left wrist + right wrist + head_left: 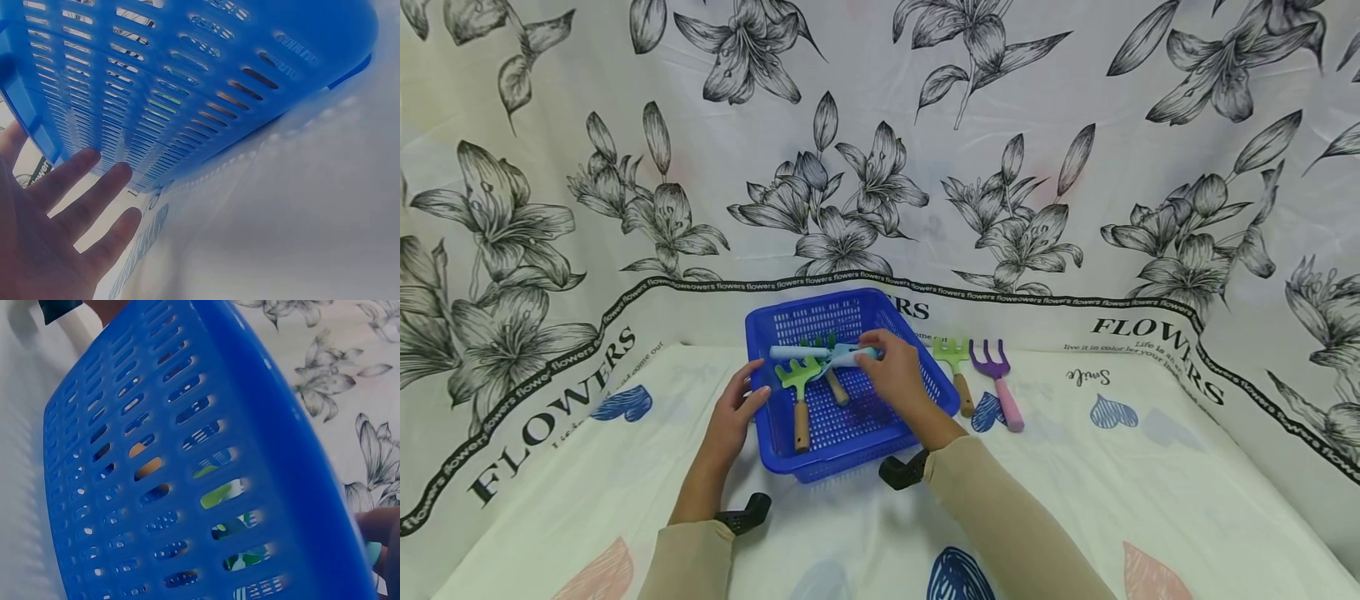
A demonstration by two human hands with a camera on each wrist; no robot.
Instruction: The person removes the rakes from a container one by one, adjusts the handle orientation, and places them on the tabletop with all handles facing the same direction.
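Note:
A blue perforated basket (778,462) stands before me on the white cloth. My left hand (735,408) is at its left rim; in the left wrist view, several spread fingers (94,200) lie along the outside of the wall. Over the inside of the basket, my right hand (895,367) pinches a light blue handle (850,358). Another light blue handle (793,352) points left beside it. In the basket lie a light green hand fork (801,392) with a wooden handle and a dark green fork (835,385), partly covered by the light blue pieces.
Right of the basket, a second light green fork (958,375) and a purple fork with a pink handle (1000,379) lie on the cloth. A flower-printed curtain (1000,208) rises behind. Black wrist mounts (902,471) sit below both hands.

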